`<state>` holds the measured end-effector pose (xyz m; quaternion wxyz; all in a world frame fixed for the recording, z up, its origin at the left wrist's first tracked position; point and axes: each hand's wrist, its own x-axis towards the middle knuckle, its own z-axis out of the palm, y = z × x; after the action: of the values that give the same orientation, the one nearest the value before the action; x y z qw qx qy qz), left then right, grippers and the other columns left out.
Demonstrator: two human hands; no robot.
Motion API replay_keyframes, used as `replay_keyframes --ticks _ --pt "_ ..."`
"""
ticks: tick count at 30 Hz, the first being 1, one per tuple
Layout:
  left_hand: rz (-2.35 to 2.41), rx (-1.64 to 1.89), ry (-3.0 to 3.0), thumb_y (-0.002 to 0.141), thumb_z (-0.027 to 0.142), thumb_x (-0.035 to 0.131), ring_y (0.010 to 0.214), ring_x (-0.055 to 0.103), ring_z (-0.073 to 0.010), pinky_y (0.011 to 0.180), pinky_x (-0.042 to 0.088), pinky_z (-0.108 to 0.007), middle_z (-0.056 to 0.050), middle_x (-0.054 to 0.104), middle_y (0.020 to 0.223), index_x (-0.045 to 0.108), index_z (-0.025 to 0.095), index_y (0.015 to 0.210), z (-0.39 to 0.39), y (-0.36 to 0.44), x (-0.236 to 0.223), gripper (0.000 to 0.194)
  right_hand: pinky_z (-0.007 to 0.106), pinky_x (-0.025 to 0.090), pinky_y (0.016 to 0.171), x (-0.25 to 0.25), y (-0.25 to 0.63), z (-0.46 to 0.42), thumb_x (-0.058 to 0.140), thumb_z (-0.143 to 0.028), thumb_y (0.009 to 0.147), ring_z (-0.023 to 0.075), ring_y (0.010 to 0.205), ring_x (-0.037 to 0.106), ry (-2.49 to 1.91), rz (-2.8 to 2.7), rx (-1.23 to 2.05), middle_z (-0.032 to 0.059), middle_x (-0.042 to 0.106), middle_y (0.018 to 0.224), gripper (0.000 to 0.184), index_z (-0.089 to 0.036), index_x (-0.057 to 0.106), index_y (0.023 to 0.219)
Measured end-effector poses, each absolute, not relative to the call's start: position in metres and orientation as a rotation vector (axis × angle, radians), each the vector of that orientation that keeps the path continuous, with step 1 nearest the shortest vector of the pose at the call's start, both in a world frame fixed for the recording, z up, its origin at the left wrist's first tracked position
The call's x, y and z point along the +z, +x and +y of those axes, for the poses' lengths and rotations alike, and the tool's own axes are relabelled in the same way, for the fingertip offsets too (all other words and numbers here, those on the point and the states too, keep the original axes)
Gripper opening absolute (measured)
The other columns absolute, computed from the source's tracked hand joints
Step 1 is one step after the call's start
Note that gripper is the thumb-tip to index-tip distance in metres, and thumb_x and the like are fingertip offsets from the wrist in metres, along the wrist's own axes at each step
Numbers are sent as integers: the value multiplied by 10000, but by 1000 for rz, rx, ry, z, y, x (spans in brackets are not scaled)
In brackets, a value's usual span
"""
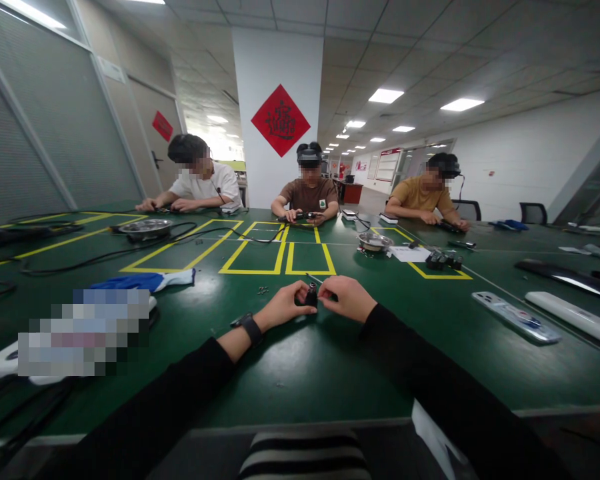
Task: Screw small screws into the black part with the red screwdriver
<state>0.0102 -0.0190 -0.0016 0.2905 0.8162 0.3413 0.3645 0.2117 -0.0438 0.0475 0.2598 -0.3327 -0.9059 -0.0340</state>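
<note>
My left hand [283,305] pinches a small black cylindrical part [311,295] just above the green table [300,360]. A dark watch sits on that wrist. My right hand [347,297] is closed beside the part, gripping a thin metal tool [314,279] whose tip points up and left. Both hands meet at the part, near the table's middle. A few tiny screws [263,290] lie on the table left of my left hand.
Three people sit across the table working with their own hands. Metal bowls [145,229] [374,241], black cables [105,253], a blue-white glove [145,280], black parts [444,260] and remote controls [515,317] lie around. Yellow tape marks boxes.
</note>
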Motion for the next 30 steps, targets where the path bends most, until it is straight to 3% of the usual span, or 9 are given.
replay_keyframes --ticks 14,25,30 --pt "884 969 2200 645 395 716 673 519 -118 621 414 -229 24 560 738 542 154 829 -21 9 1 350 264 337 696 44 208 -42 546 -219 813 155 746 533 -792 -2586 -403 38 623 752 78 -171 600 784" --pt "911 964 2244 668 376 697 703 529 -127 655 426 -238 17 566 766 555 156 843 -19 8 1 315 251 370 700 41 208 -41 562 -226 810 147 745 549 -903 -2408 -191 25 630 774 67 -185 614 803" --pt "977 970 2292 692 346 668 754 530 -145 708 437 -267 -9 581 832 574 154 914 -20 8 3 308 286 375 795 38 211 -38 510 -235 818 186 902 523 -1223 -2118 -185 59 598 900 95 -180 571 864"
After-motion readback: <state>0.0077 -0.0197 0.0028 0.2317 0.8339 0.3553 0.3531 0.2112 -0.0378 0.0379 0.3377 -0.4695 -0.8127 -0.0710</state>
